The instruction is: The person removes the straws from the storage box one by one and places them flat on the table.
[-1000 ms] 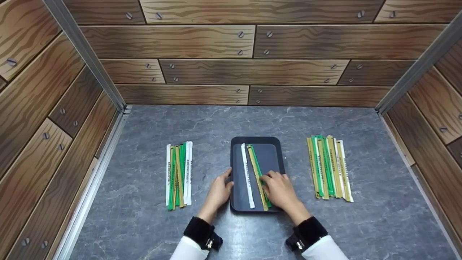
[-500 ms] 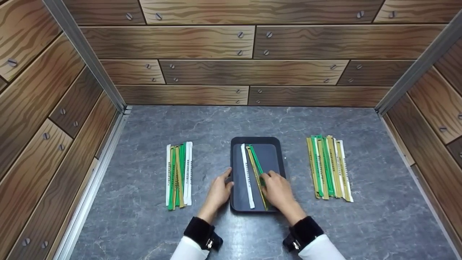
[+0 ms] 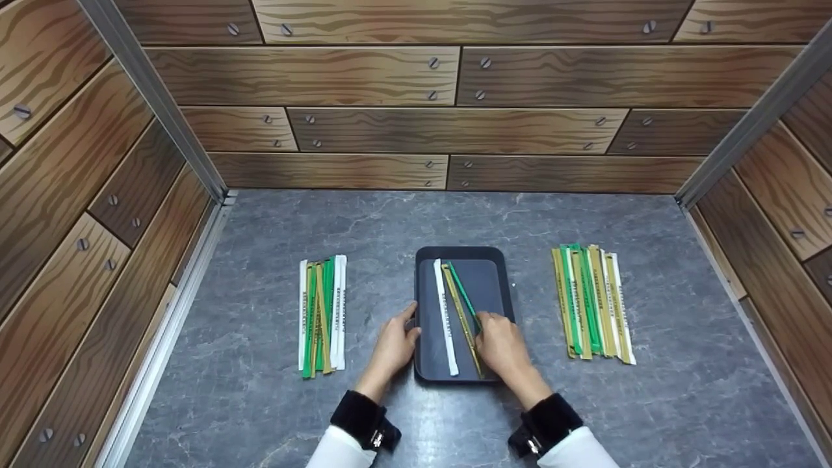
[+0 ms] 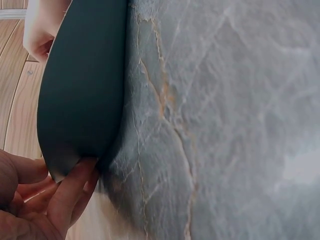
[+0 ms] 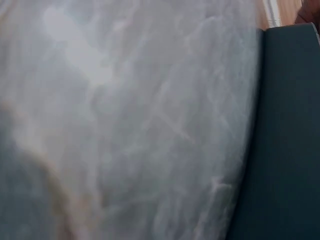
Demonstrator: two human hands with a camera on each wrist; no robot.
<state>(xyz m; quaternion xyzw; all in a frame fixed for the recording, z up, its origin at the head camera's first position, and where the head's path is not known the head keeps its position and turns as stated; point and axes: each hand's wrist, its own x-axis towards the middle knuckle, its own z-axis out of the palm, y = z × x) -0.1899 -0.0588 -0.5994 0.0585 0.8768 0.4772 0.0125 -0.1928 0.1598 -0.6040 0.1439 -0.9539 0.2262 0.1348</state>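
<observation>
A black tray (image 3: pixel 465 252) lies in the middle of the table. My left hand (image 3: pixel 394 341) pinches its left rim; in the left wrist view the thumb and fingers (image 4: pixel 70 195) stand on either side of the wall. Inside the tray lie a white wrapped straw (image 3: pixel 446 318) and a gold wrapped straw (image 3: pixel 461 312), both slanting slightly. My right hand (image 3: pixel 504 344), over the tray's right half with curled fingers, holds a green wrapped straw (image 3: pixel 460 283). Its lower part is hidden under the hand. The right wrist view shows mainly the tray's outer wall (image 5: pixel 287 135).
A bundle of white, green and gold wrapped straws (image 3: pixel 322 315) lies left of the tray. Another mixed bundle (image 3: pixel 593 302) lies to the right. Wood-patterned walls (image 3: pixel 370 127) enclose the grey marbled table (image 3: pixel 364 221) at the back and sides.
My right hand's fingers have curled in around the green straw, which now shows narrower and apart from the gold one. The gold straw's top has shifted slightly left. My left hand stays put.
</observation>
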